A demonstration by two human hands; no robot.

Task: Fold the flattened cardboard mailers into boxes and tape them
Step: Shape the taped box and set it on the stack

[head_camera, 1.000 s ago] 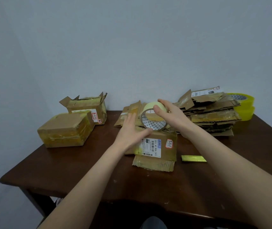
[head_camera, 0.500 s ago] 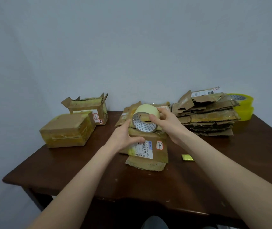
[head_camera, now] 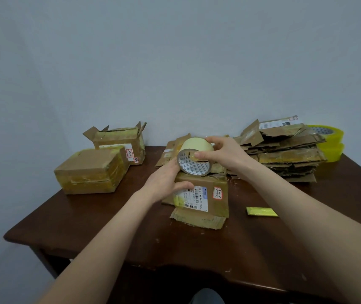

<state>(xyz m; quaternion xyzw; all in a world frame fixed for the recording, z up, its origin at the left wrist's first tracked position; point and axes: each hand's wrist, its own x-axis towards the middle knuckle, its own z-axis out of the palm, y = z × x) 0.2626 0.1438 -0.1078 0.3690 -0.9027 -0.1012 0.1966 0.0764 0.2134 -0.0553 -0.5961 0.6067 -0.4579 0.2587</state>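
Note:
A folded cardboard box [head_camera: 215, 201] with a white shipping label stands at the table's middle, one flap lying flat toward me. Just above its top, my right hand [head_camera: 221, 154] grips a pale yellow tape roll [head_camera: 195, 157], thumb on the roll's rim and fingers over the top. My left hand [head_camera: 166, 183] holds the box's left side, thumb across the label and fingers up by the roll. A stack of flattened mailers [head_camera: 282, 151] lies at the back right.
Two assembled boxes sit at the back left: a taped one [head_camera: 90, 170] and an open-flapped one [head_camera: 118, 139] behind it. Two yellow tape rolls [head_camera: 328, 143] are stacked at the far right. A yellow tape scrap [head_camera: 261, 211] lies right of the box. More flat cardboard [head_camera: 167, 153] leans behind.
My right hand has brought the tape roll down onto the top of the box. My left hand has taken hold of the box's left side.

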